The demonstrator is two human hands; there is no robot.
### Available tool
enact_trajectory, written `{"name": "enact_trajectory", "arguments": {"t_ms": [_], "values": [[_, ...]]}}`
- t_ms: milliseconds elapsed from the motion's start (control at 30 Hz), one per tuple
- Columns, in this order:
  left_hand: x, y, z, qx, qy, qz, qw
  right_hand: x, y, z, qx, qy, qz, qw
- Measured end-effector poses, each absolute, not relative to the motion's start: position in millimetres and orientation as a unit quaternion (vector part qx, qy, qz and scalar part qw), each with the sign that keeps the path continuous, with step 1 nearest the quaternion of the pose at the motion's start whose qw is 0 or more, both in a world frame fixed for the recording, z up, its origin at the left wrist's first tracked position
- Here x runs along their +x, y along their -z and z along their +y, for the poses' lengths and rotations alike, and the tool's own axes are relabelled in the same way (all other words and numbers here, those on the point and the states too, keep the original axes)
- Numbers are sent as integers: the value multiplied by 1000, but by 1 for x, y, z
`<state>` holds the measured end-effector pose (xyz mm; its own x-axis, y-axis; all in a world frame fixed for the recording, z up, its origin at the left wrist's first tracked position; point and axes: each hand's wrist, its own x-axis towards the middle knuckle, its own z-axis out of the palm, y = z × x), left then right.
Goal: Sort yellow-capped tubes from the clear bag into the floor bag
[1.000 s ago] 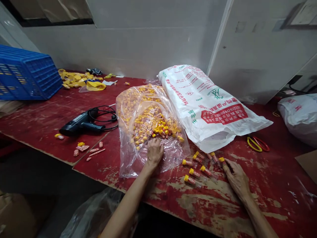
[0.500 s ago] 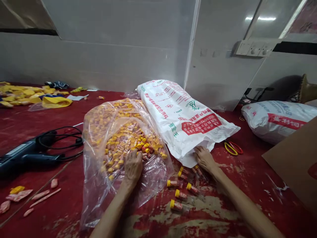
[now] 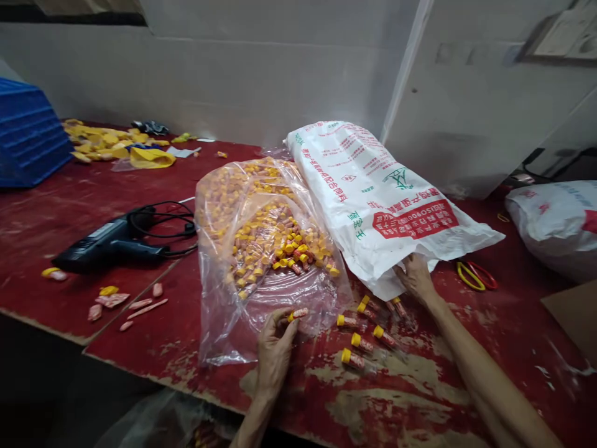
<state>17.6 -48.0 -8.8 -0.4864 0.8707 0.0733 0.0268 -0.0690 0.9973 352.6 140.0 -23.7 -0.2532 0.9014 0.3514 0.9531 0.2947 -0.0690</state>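
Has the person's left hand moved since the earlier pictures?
Yes: the left hand has drawn back from the yellow-capped tubes in the clear plastic bag toward the red table's front edge.

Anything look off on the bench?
Yes: yellow-capped tubes lie loose on the red tabletop, outside the clear plastic bag, so they look spilled or set aside. Pink scraps are strewn left of the bag, and the tabletop's paint is worn off in patches.

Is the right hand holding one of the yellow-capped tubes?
No, the right hand is at the edge of the white sack, and the left hand holds a tube.
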Motion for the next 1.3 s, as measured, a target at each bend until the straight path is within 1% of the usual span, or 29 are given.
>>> {"name": "enact_trajectory", "arguments": {"t_ms": [67, 133, 200, 267, 367, 433, 533, 667, 800, 867, 933, 967, 1000, 1067, 1100, 1133, 1200, 1300], "values": [[25, 7, -52, 349, -627, 578, 388, 354, 20, 117, -571, 85, -785, 226], [34, 3, -57, 350, -612, 574, 417, 351, 16, 87, -531, 82, -781, 319], [46, -3, -62, 375, -592, 568, 431, 345, 10, 52, -481, 42, -786, 386], [62, -10, -68, 403, -574, 551, 452, 337, 3, 16, -439, -34, -812, 383], [86, -17, -75, 419, -568, 506, 496, 323, -7, -27, -387, -131, -854, 322], [98, -19, -79, 413, -575, 475, 523, 314, -10, -45, -369, -147, -868, 299], [110, -16, -88, 421, -570, 451, 542, 299, -8, -58, -349, -160, -871, 306], [117, -8, -104, 464, -567, 488, 475, 277, -2, -67, -340, -205, -843, 363], [122, -6, -118, 508, -543, 508, 435, 261, 7, -79, -414, -266, -761, 423], [122, -8, -118, 545, -517, 503, 428, 261, 13, -84, -430, -261, -748, 432], [118, -11, -109, 590, -480, 495, 419, 268, 22, -85, -421, -225, -768, 428], [114, -13, -99, 611, -467, 497, 401, 274, 26, -84, -420, -199, -779, 422], [107, -14, -87, 630, -457, 515, 359, 281, 31, -82, -427, -169, -785, 415], [87, -17, -54, 643, -444, 582, 225, 297, 42, -77, -466, -95, -781, 405], [74, -18, -36, 635, -428, 630, 130, 305, 46, -76, -490, -54, -774, 398], [61, -19, -16, 622, -415, 659, 80, 312, 51, -75, -509, -19, -768, 389], [34, -20, 21, 619, -397, 677, 45, 323, 57, -76, -523, 32, -770, 365], [5, -23, 63, 662, -339, 668, 20, 332, 60, -76, -518, 47, -787, 333]]}}
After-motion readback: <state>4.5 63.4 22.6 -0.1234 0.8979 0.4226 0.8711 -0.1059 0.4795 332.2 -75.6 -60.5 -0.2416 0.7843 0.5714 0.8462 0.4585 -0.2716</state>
